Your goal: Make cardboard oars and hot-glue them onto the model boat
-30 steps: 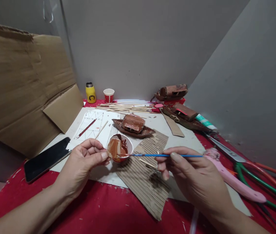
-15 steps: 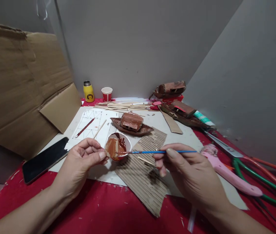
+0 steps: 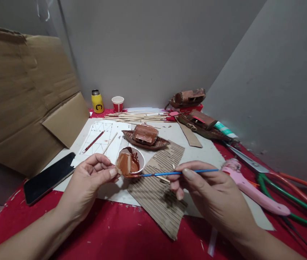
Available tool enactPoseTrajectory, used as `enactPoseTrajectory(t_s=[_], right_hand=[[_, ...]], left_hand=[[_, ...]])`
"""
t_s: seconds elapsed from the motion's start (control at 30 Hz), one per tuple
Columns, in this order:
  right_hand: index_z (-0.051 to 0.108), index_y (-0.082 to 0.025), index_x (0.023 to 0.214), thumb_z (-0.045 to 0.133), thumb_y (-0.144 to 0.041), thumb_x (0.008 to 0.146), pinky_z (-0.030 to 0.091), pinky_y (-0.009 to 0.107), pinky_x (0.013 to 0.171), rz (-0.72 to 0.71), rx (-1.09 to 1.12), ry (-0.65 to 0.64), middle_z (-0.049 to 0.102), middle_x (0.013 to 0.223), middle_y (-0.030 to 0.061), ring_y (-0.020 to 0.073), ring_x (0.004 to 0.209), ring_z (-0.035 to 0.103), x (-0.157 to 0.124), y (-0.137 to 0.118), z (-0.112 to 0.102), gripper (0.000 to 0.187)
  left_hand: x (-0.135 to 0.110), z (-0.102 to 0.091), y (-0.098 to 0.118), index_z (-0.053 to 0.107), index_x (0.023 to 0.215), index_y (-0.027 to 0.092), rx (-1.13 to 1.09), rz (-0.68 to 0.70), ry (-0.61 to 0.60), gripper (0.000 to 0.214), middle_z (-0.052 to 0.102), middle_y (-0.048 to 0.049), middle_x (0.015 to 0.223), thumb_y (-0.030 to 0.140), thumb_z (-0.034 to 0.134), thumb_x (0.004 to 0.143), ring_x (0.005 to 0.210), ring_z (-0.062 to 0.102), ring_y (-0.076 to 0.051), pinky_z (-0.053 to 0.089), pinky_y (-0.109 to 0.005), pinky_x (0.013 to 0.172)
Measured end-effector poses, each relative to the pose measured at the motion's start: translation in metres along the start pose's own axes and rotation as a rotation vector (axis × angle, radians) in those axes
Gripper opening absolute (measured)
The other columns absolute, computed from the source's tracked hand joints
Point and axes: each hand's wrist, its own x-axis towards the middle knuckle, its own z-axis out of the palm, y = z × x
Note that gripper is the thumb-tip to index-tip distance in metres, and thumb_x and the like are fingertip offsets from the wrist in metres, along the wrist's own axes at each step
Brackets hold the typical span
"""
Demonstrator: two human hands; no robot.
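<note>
Between thumb and fingers, my left hand pinches a small flat piece that looks like cardboard, mostly coated in brown paint. It is held over the near-left rim of a white paper cup with brown paint inside. My right hand is closed on a thin blue paintbrush, held nearly level. The brush's tip touches or nearly touches the piece's lower edge. Behind the cup rests a brown model boat with a roofed cabin. A corrugated cardboard strip lies below the brush.
Two more model boats stand at the back right. Large scissors and a pink glue gun lie at the right. At left are a phone, a pencil and a cardboard panel. Wooden sticks lie at the back.
The brush tip has moved down, from the piece's middle right side to its lower edge. My left hand keeps its hold, almost still. The view has shifted slightly.
</note>
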Motion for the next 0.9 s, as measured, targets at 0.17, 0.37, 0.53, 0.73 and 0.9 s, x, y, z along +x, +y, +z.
enactPoseTrajectory(t_s=[0.17,0.37,0.53,0.73,0.9], right_hand=[[0.072,-0.026,0.091,0.066,-0.030,0.087,0.054,0.018,0.053,-0.089,0.019,0.067,0.073,0.072,0.0019,0.0107,0.054,0.065,-0.0010,0.0000,0.0027,0.008],[0.072,-0.026,0.090,0.065,-0.032,0.087,0.055,0.020,0.055,-0.024,0.013,0.025,0.074,0.074,0.0023,0.0112,0.055,0.065,-0.0046,0.0043,0.0058,0.009],[0.071,-0.024,0.089,0.065,-0.031,0.088,0.056,0.021,0.054,-0.019,-0.010,0.014,0.074,0.074,0.0039,0.0121,0.054,0.066,-0.0057,0.0017,0.0059,0.009],[0.071,-0.026,0.091,0.065,-0.032,0.087,0.055,0.020,0.054,-0.072,0.009,0.057,0.074,0.073,0.0021,0.0119,0.056,0.066,-0.0037,0.0038,0.0053,0.009],[0.071,-0.027,0.089,0.065,-0.032,0.087,0.056,0.019,0.055,-0.019,-0.006,0.000,0.075,0.076,0.0021,0.0107,0.055,0.066,-0.0051,0.0052,0.0050,0.008]], left_hand=[[-0.0002,0.0018,-0.0028,0.059,0.079,0.015,0.008,-0.027,-0.020,0.026,0.067,0.0011,0.065,0.017,0.082,0.064,0.059,0.063,-0.008,0.049,-0.014,0.057],[-0.0008,0.0032,-0.0047,0.058,0.079,0.015,0.036,-0.023,-0.045,0.025,0.067,0.0007,0.065,0.016,0.080,0.067,0.060,0.062,-0.007,0.047,-0.013,0.057],[-0.0006,0.0030,-0.0020,0.058,0.079,0.015,0.032,-0.008,-0.010,0.027,0.067,0.0009,0.064,0.017,0.081,0.065,0.059,0.063,-0.008,0.049,-0.015,0.059],[0.0002,0.0029,-0.0045,0.058,0.079,0.015,0.035,-0.016,-0.022,0.027,0.067,0.0010,0.064,0.017,0.081,0.065,0.059,0.062,-0.008,0.048,-0.014,0.057],[0.0014,0.0015,-0.0048,0.058,0.080,0.016,0.029,-0.004,-0.003,0.027,0.067,0.0008,0.066,0.017,0.081,0.065,0.060,0.063,-0.008,0.049,-0.015,0.060]])
